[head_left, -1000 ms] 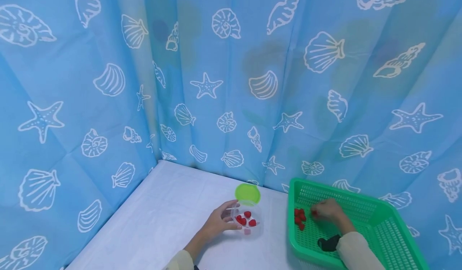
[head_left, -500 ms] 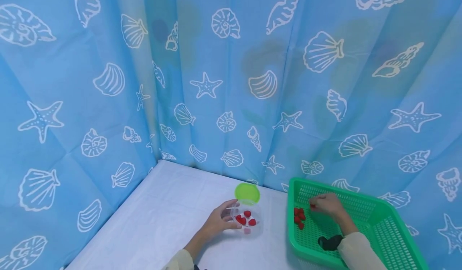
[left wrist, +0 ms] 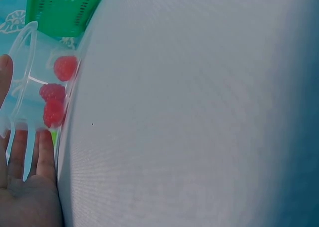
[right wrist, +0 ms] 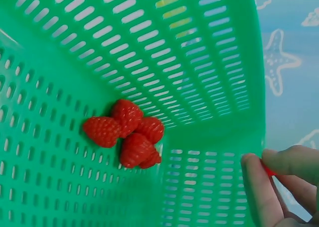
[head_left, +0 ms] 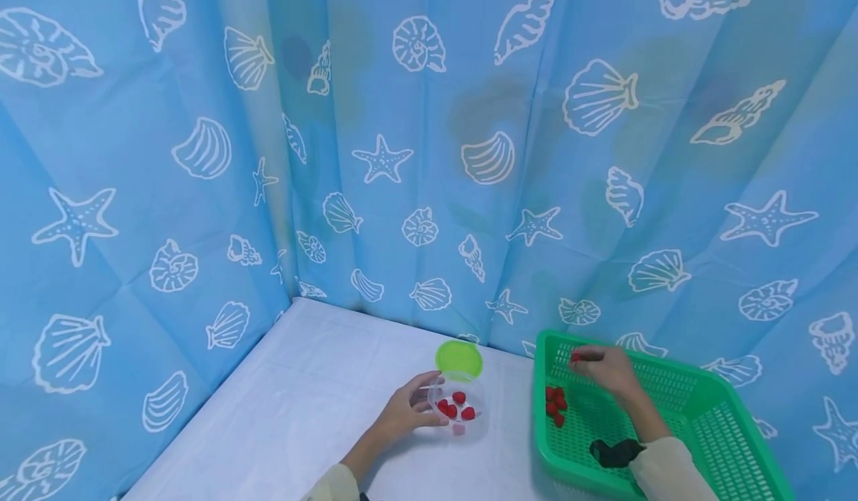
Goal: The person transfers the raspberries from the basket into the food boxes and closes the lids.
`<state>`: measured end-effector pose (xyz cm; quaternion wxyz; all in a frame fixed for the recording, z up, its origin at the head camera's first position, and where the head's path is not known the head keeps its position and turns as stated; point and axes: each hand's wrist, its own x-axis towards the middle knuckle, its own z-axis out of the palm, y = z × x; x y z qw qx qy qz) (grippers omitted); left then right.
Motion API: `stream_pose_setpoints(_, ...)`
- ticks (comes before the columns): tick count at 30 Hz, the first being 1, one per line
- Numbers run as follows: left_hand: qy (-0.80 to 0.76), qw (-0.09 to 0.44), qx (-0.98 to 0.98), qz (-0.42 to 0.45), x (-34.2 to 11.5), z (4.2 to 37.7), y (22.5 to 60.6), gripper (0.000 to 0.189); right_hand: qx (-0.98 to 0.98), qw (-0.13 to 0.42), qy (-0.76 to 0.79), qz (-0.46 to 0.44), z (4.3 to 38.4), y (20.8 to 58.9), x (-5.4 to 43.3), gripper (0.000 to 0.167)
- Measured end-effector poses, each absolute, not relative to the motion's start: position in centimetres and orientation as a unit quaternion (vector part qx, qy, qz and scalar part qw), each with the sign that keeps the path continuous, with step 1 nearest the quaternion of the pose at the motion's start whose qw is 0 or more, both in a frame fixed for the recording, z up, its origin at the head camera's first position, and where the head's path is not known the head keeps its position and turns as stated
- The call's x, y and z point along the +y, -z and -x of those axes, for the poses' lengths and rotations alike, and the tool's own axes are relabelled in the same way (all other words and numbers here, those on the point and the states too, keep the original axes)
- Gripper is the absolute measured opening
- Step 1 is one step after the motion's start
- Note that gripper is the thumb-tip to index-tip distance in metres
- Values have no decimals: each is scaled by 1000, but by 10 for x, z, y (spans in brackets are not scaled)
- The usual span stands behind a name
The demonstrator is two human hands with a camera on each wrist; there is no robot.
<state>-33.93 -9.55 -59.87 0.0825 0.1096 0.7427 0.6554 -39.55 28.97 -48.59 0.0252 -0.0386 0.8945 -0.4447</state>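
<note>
In the head view, my left hand (head_left: 401,410) holds a clear plastic tub (head_left: 477,428) on the white table, thumb on the near side and fingers on the far side. Several raspberries (head_left: 468,413) lie at its bottom; the left wrist view shows them through the wall of the tub (left wrist: 37,107). My right hand (head_left: 608,371) is raised over the back left part of a green basket (head_left: 541,434), pinching one raspberry (head_left: 576,357) between thumb and fingertips. Inside the basket, several more raspberries (right wrist: 135,150) cluster in a corner, to the left of the hand in the right wrist view.
A light green round lid (head_left: 459,359) lies on the white tabletop (head_left: 322,382) just behind the tub. Blue curtains (head_left: 415,166) printed with shells and starfish border the table at the back and left. The basket's slotted walls stand up around the right hand.
My right hand has risen from the basket floor with the raspberry, moving slightly towards the back and left. My left hand and the tub have stayed in place.
</note>
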Motion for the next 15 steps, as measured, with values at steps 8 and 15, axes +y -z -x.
stream_pose_setpoints(8,-661,87,737,-113,-96,338,596,74,914,-79,391,70,392,474,280,32)
stream_pose_setpoints(15,-663,88,734,-114,-96,338,595,77,912,-133,378,91,386,462,269,35)
